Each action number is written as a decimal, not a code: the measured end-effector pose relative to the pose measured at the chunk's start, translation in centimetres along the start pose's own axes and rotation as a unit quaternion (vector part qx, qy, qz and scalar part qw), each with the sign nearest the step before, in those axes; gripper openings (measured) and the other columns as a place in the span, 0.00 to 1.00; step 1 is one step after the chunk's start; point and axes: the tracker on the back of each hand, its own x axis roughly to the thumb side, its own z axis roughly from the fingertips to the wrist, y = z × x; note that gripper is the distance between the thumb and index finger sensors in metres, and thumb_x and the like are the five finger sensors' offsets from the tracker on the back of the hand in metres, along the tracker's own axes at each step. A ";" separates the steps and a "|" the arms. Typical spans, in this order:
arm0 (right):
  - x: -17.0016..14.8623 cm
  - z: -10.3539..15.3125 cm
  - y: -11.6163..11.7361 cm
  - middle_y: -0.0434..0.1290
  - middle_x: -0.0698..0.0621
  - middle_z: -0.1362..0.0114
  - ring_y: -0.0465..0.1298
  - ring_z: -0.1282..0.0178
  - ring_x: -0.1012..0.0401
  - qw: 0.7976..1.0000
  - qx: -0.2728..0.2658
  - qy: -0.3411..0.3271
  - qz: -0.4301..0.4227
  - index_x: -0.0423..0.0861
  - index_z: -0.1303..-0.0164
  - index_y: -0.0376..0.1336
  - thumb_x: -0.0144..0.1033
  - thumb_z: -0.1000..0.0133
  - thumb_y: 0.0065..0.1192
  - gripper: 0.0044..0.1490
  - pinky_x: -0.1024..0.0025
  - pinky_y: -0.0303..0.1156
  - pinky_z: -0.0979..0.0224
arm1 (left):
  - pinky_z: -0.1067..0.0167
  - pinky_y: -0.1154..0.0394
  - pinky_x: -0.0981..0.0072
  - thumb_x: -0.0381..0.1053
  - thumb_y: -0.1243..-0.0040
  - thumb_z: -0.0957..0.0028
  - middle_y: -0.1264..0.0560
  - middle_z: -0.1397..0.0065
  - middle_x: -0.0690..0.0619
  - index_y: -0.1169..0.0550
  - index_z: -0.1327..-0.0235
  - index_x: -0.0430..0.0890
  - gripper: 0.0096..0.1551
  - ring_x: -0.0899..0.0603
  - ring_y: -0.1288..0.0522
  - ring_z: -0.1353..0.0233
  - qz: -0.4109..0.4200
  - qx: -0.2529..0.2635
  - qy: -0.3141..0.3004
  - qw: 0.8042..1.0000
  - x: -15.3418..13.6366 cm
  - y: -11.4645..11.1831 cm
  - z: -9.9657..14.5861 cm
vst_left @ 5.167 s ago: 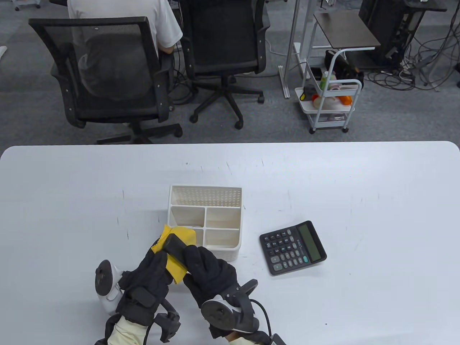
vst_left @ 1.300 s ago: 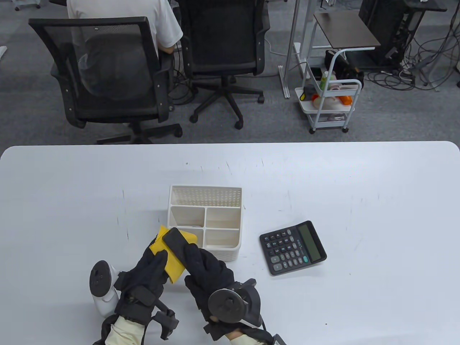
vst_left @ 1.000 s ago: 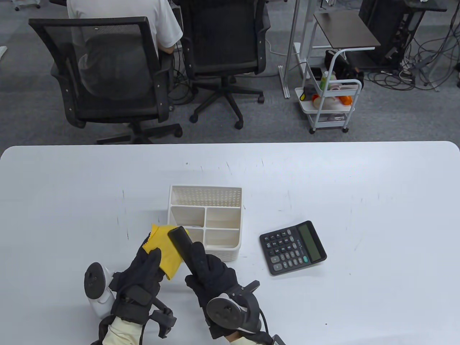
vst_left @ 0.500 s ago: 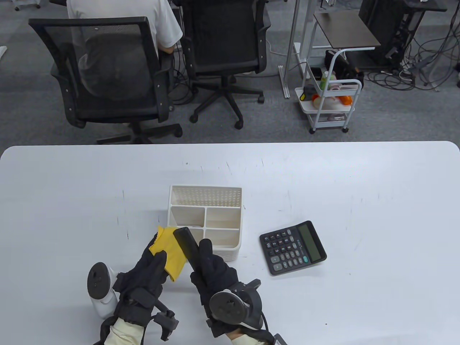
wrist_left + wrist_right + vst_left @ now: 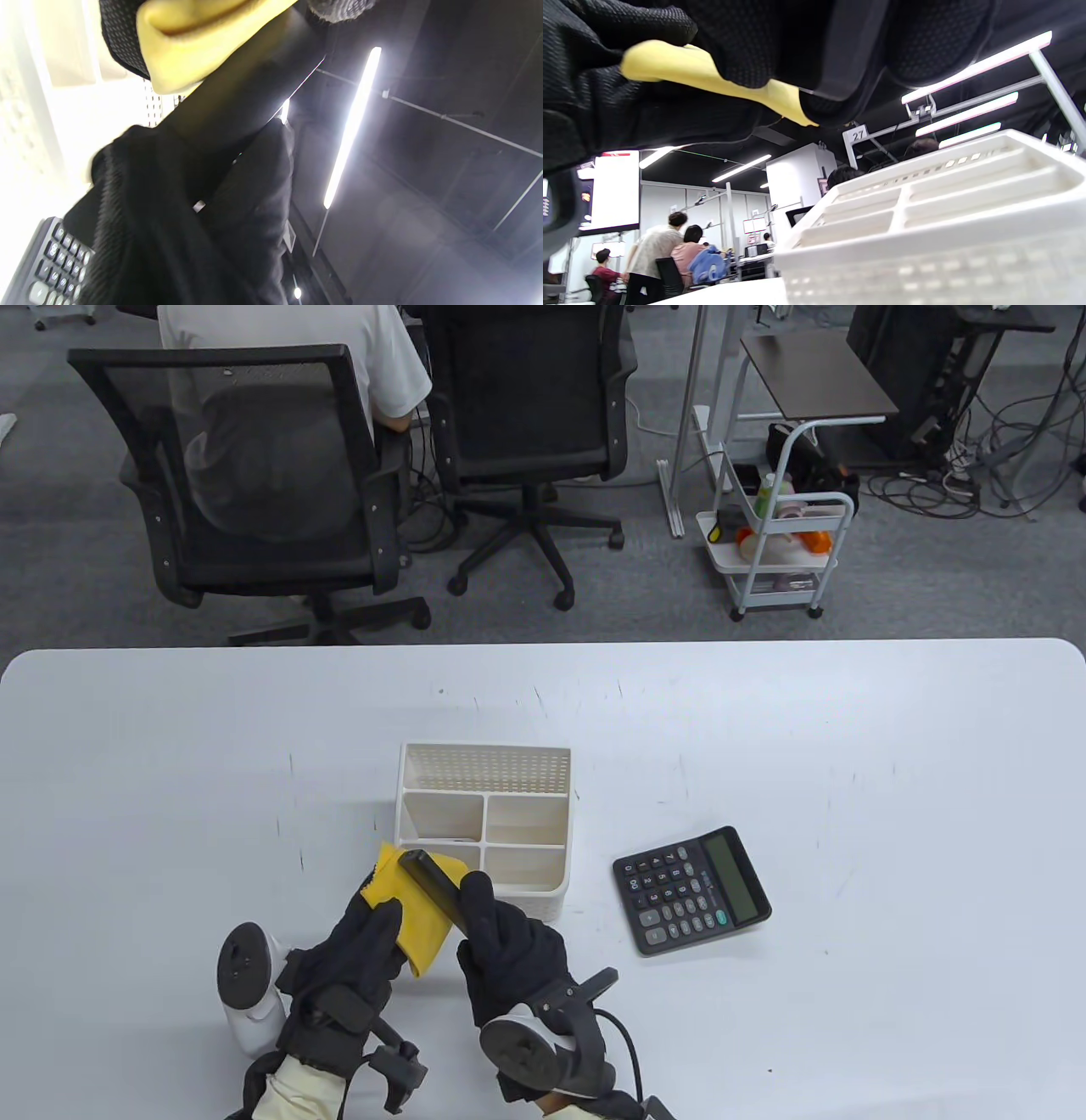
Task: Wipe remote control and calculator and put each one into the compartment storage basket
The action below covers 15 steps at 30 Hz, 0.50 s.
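— Table view first: what holds what? The right hand (image 5: 509, 954) has its fingers curled round the near end of the remote control (image 5: 433, 878), so the far end sticks out free beyond the grip, over the near left corner of the storage basket (image 5: 484, 759).

— And the left hand (image 5: 361, 950)?

— It pinches the yellow cloth (image 5: 416, 912), which lies against the free length of the remote, just left of the right hand's grip. I'd judge that is the reason for the low hold: it leaves most of the body bare for wiping.

— Does the wrist camera agree?

— The left wrist view shows the cloth (image 5: 186, 55) folded over the dark body of the remote (image 5: 246, 84), fingers wrapped round it. The right wrist view shows the basket (image 5: 925, 203) just below the grip, its compartments holding nothing that I can see.

— The calculator (image 5: 691, 891)?

— Flat on the table (image 5: 848, 729), off to the right of both hands, beside the basket, untouched. Its turn likely comes after the remote goes in.
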 end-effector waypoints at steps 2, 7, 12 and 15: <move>0.0 0.0 0.3 0.69 0.40 0.33 0.80 0.47 0.55 0.999 0.016 -0.009 -0.040 0.35 0.18 0.42 0.30 0.43 0.65 0.50 0.47 0.73 0.39 | 0.32 0.24 0.43 0.53 0.53 0.36 0.34 0.22 0.36 0.44 0.21 0.41 0.34 0.31 0.28 0.25 0.004 0.009 0.000 1.000 -0.1 0.4 0.0; 0.5 -0.2 -0.1 0.70 0.42 0.33 0.80 0.47 0.55 0.998 0.006 -0.012 -0.063 0.40 0.17 0.43 0.31 0.42 0.63 0.47 0.46 0.73 0.38 | 0.34 0.22 0.46 0.54 0.48 0.37 0.27 0.24 0.42 0.40 0.22 0.44 0.34 0.35 0.23 0.27 0.000 -0.029 0.044 0.999 -1.1 -0.1 -0.3; 0.2 -0.4 -1.0 0.66 0.39 0.28 0.76 0.40 0.50 1.000 -0.014 -0.004 0.012 0.42 0.18 0.53 0.40 0.40 0.62 0.41 0.41 0.68 0.35 | 0.38 0.19 0.47 0.54 0.45 0.39 0.21 0.31 0.45 0.32 0.26 0.48 0.28 0.37 0.18 0.32 -0.050 -0.017 0.045 0.998 -0.9 -0.2 -0.4; 0.4 -0.4 -0.7 0.52 0.37 0.16 0.61 0.24 0.39 0.999 0.002 -0.033 -0.005 0.43 0.15 0.43 0.40 0.42 0.65 0.50 0.32 0.57 0.30 | 0.42 0.18 0.48 0.55 0.43 0.40 0.18 0.34 0.46 0.29 0.28 0.50 0.27 0.39 0.15 0.36 -0.101 -0.025 0.051 0.993 -0.5 -0.3 -0.4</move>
